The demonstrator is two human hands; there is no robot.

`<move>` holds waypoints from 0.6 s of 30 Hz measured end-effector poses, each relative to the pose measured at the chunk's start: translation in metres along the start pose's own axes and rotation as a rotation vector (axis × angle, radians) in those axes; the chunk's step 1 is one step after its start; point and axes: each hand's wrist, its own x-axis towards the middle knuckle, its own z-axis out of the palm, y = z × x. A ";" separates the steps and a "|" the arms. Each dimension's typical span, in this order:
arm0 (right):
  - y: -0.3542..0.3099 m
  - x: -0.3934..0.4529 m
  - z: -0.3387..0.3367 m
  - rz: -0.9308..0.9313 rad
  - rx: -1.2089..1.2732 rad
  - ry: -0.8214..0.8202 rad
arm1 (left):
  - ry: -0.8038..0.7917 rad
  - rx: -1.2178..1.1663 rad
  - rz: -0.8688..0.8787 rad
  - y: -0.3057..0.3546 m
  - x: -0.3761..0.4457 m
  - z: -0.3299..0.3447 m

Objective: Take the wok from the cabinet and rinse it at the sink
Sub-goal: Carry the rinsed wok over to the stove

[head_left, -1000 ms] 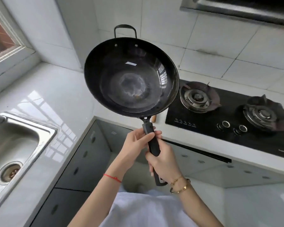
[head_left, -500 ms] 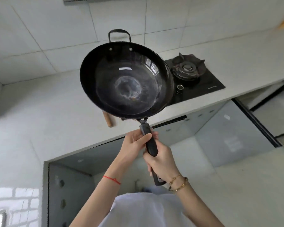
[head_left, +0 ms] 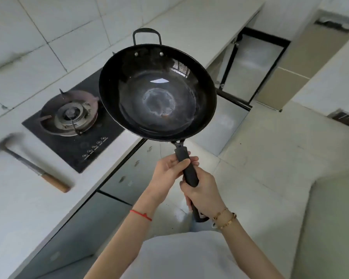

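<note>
A black wok point(head_left: 157, 93) with a worn pale ring at its bottom and a small loop handle at its far rim hangs in the air, bowl facing me, above the counter edge. Both hands grip its long black handle. My left hand point(head_left: 168, 174) wraps the upper part near the bowl. My right hand point(head_left: 204, 193) holds lower down, with the handle's end sticking out by my wrist. The sink is out of view.
A black gas hob point(head_left: 73, 125) with one burner showing lies in the white counter point(head_left: 18, 198) at left. A cleaver with a wooden handle point(head_left: 38, 174) lies near the counter's front. An open cabinet door point(head_left: 250, 65) stands at upper right. Grey cabinet fronts run below the counter.
My view has swung right: the sink left the frame, then the hob slid to the left and the open cabinet came into sight. Both hands keep the same grip on the wok.
</note>
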 end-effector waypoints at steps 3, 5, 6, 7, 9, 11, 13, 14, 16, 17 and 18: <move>0.012 0.011 -0.042 0.040 0.036 0.063 | -0.074 0.046 -0.023 -0.006 0.030 0.041; 0.021 0.020 -0.078 0.047 0.054 0.104 | -0.115 0.067 -0.026 -0.010 0.052 0.075; 0.025 0.026 -0.097 0.046 0.057 0.122 | -0.131 0.071 -0.027 -0.012 0.064 0.093; 0.029 0.031 -0.117 0.046 0.059 0.139 | -0.146 0.071 -0.029 -0.013 0.077 0.112; 0.037 0.042 -0.158 0.054 0.058 0.171 | -0.174 0.067 -0.030 -0.017 0.100 0.151; 0.046 0.053 -0.198 0.055 0.050 0.200 | -0.204 0.062 -0.031 -0.021 0.124 0.190; 0.054 0.065 -0.237 0.049 0.043 0.230 | -0.228 0.057 -0.032 -0.024 0.148 0.227; 0.057 0.071 -0.254 0.047 0.043 0.243 | -0.238 0.059 -0.038 -0.025 0.159 0.244; 0.062 0.083 -0.287 0.043 0.047 0.263 | -0.258 0.069 -0.055 -0.026 0.182 0.274; 0.065 0.090 -0.302 0.042 0.052 0.273 | -0.269 0.077 -0.059 -0.027 0.194 0.288; 0.067 0.097 -0.316 0.042 0.058 0.284 | -0.279 0.085 -0.063 -0.027 0.206 0.301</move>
